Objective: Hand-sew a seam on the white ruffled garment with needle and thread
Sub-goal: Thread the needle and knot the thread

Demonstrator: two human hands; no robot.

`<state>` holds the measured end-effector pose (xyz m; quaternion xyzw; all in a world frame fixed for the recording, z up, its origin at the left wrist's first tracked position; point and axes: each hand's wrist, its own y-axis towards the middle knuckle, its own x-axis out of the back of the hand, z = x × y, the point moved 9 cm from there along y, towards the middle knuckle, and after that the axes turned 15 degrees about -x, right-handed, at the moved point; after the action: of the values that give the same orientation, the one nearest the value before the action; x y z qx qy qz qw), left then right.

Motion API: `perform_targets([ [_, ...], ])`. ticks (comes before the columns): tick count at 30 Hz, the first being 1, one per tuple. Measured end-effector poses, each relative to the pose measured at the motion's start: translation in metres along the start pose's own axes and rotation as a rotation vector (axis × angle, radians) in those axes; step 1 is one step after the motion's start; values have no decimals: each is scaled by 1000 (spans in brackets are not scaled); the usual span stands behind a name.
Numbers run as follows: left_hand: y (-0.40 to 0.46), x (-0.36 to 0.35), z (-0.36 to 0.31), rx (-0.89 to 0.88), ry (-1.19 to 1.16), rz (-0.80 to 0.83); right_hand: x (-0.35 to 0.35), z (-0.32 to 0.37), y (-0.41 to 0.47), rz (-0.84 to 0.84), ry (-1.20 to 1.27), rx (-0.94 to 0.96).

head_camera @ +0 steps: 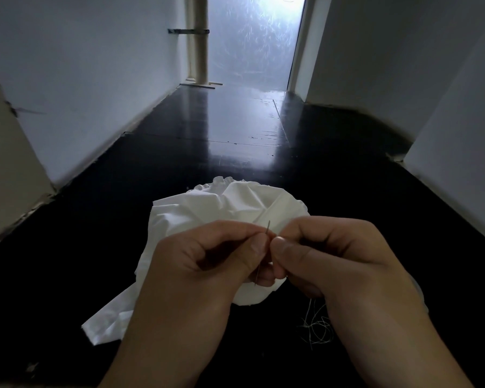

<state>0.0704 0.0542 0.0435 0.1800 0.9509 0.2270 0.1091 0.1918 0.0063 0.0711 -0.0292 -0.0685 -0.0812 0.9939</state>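
Note:
The white ruffled garment (207,208) lies crumpled on the dark floor, its frilled edge at the far side. Above it my left hand (207,259) pinches a thin needle (267,233) between thumb and forefinger, the needle standing nearly upright. My right hand (328,253) is right beside it, thumb and forefinger pinched together close to the needle; the thread end between them is too fine to make out. A loose tangle of white thread (317,326) lies on the floor under my right wrist.
A glossy black floor (235,130) runs down a narrow hallway between white walls (81,79) on both sides. A frosted bright door or window (249,37) closes the far end, with a pale post (198,40) next to it.

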Motion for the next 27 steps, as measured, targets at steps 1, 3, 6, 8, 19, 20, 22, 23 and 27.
perform_targets([
  [1, 0, 0, 0, -3, 3, 5, 0, 0, 0, -2, 1, -6],
  [3, 0, 0, -1, -7, 12, 7, 1, -2, 0, -7, -3, -20],
  [6, 1, -1, -3, -20, 28, 11, 1, -2, 1, -14, -5, -28],
  [8, 1, -1, -4, -31, 38, 15, 1, -2, 1, -17, -12, -25],
  [19, 2, 3, -7, -82, 112, 7, 0, 2, 0, -4, 0, -10],
  [20, 2, 4, -8, -93, 133, 10, 0, 2, 0, -1, 4, -8],
  [22, 3, 5, -9, -107, 155, 9, 0, 1, 0, 5, 17, -6],
  [23, 2, 5, -10, -112, 161, 8, 0, 1, 0, 8, 22, -4],
  [27, 3, 6, -12, -135, 204, 10, 0, 4, -1, 1, 1, 30],
])
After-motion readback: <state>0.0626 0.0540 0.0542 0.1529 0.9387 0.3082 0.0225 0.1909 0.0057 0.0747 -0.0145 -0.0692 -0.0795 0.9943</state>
